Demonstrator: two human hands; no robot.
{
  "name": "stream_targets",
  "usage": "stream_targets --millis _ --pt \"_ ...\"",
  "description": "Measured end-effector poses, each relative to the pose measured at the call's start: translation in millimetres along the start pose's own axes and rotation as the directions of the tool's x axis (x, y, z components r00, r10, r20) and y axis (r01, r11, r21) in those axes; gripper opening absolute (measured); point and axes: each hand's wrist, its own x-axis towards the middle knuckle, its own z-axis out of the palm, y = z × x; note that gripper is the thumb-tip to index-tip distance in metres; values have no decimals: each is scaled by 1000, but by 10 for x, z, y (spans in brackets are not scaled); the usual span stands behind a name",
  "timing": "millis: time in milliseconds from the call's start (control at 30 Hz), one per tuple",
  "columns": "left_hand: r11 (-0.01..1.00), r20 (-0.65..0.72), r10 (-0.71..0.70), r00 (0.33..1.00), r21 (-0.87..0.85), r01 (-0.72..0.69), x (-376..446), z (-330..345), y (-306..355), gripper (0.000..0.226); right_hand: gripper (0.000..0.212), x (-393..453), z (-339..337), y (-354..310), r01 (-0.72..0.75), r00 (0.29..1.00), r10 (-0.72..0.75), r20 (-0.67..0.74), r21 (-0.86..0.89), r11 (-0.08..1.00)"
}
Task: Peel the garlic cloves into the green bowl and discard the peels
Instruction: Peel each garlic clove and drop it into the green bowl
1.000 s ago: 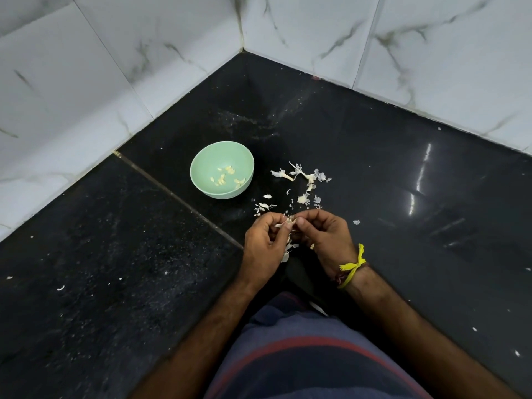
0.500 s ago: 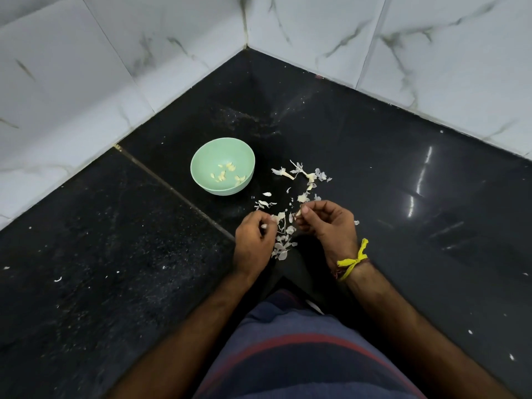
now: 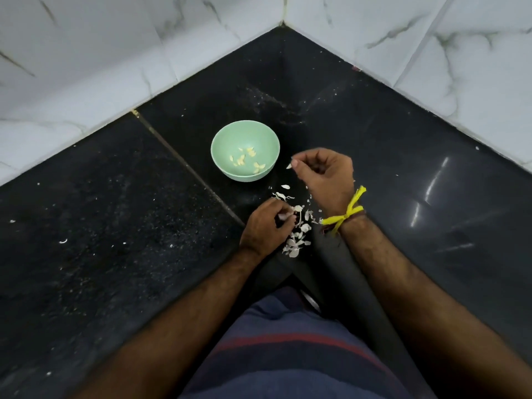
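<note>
A small pale clove [image 3: 289,166] is pinched at the fingertips of the right hand [image 3: 326,177], held just beside the right rim of the green bowl [image 3: 227,171]; the bowl lies to its left, so a short leftward carry is judged to be needed; the left hand [image 3: 266,226], farther from the bowl, is curled round a pale scrap among the peels [image 3: 298,240] on the black counter [image 3: 115,240].

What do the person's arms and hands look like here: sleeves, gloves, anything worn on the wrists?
Both forearms are bare, with no sleeves in view and no gloves. The left hand wears nothing visible. At the wrist of the right hand a yellow thread band is tied in a knot with loose ends, next to a thinner dark red thread.
</note>
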Motion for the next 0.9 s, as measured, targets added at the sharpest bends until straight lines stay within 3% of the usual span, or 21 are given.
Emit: stream_targets --millis 167,333,567,767,900 --pt "1000 -21 5 1000 0 -5 10 9 -6 10 8 461 430 -98 98 993 -80 91 -210 973" --pt "1000 -57 8 998 -6 -8 21 38 -23 25 13 718 627 -87 145 975 -64 214 -387 911" --pt "999 -30 -21 999 -40 19 21 27 -38 7 13 677 544 -64 67 997 -56 52 -233 970" --pt "999 -39 12 999 -37 -13 13 9 -13 7 12 286 258 102 12 1000 -12 -2 -151 989" --pt "999 -34 1 999 -52 -3 3 -19 1 4 11 16 -112 337 -110 978 76 -195 -171 979"
